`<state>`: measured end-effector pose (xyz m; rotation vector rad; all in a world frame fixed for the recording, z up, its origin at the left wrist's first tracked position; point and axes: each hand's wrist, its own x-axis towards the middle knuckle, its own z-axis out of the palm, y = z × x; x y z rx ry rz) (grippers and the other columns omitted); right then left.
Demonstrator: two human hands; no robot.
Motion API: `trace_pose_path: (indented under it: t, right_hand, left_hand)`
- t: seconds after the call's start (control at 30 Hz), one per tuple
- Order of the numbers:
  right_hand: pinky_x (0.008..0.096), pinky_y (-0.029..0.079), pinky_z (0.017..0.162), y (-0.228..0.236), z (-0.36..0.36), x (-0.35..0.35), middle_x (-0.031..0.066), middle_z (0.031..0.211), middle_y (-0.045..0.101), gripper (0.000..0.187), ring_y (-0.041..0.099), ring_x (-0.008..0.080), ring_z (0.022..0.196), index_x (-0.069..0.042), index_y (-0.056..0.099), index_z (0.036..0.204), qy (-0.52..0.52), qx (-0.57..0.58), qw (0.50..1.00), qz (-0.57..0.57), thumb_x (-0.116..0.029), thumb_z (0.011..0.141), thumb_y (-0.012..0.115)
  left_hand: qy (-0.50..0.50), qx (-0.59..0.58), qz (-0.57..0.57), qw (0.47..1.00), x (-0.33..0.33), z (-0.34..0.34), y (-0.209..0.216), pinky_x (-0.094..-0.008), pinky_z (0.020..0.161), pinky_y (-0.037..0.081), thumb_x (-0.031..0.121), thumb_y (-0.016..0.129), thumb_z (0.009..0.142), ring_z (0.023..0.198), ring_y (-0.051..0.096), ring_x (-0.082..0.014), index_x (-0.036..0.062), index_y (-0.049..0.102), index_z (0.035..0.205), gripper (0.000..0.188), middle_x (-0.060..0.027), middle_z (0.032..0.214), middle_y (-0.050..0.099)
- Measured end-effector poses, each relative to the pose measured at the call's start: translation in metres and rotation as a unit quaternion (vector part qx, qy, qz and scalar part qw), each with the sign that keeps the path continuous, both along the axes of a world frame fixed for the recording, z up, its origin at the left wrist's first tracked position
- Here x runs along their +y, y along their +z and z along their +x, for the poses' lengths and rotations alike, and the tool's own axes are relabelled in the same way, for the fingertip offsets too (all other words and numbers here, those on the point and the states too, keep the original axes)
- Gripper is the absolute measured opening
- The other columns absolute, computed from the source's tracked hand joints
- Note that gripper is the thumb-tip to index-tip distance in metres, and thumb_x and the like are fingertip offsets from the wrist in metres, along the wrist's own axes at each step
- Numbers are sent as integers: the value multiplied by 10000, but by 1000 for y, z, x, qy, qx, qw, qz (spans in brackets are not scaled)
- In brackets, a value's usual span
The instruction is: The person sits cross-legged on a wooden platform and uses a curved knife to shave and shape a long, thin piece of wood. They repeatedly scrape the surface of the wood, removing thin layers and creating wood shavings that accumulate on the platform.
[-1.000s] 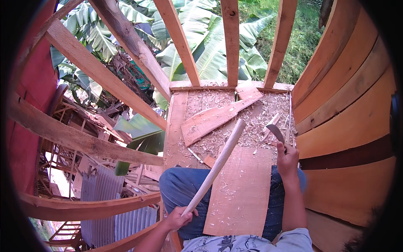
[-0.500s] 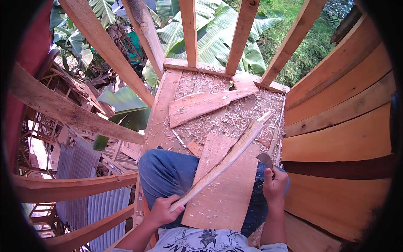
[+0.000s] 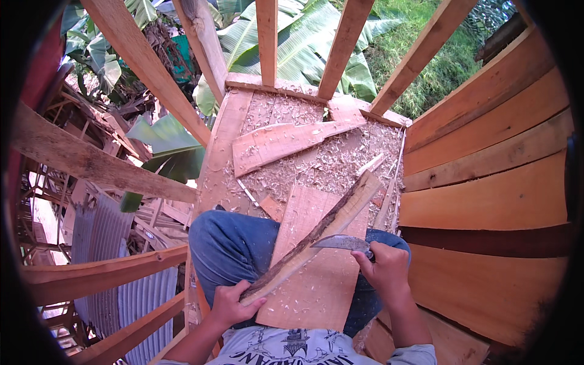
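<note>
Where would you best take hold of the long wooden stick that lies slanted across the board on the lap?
Probably at its near, lower end, from the person's left. The wooden stick slopes up and away to the right, the left hand already has that end, and the blade in the right hand works its middle.

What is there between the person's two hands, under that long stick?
In the head view, a flat wooden board dusted with shavings lies across the lap between the left hand and right hand; the stick and curved blade cross above it.
</note>
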<state>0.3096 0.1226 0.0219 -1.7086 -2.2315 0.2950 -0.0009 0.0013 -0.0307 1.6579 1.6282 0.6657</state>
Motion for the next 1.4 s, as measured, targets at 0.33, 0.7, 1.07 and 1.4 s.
trace_pose_path:
  t: [0.33, 0.7, 1.07, 1.4]
  right_hand:
    - [380, 408, 429, 2, 4, 18, 123, 514, 522, 463, 547, 313, 461, -68, 525, 587, -28, -38, 999, 14, -451, 791, 687]
    - [385, 422, 437, -3, -2, 25, 132, 514, 524, 493, 553, 325, 468, -58, 525, 571, -20, -52, 998, 2, -468, 803, 672]
    - [377, 431, 444, 11, -18, 29, 123, 510, 539, 471, 574, 310, 479, -67, 554, 599, 56, -66, 996, -17, -471, 820, 654]
    - [376, 432, 450, 15, -14, 37, 144, 524, 538, 467, 570, 328, 493, -50, 535, 595, 34, -48, 998, -5, -436, 824, 661]
  left_hand:
    - [3, 12, 36, 999, -4, -2, -13, -348, 443, 450, 383, 729, 774, 474, 601, -277, 43, 610, 765, 360, -106, 569, 583]
    - [19, 17, 42, 999, -4, 1, -15, -331, 437, 453, 381, 738, 770, 461, 602, -263, 46, 609, 766, 359, -96, 544, 572]
    - [32, 1, 50, 998, -10, 0, -23, -323, 430, 446, 389, 734, 773, 437, 589, -246, 43, 596, 764, 373, -87, 506, 541]
    - [36, -4, 41, 999, -8, 1, -19, -326, 434, 448, 383, 721, 782, 447, 597, -256, 38, 600, 755, 366, -101, 512, 547]
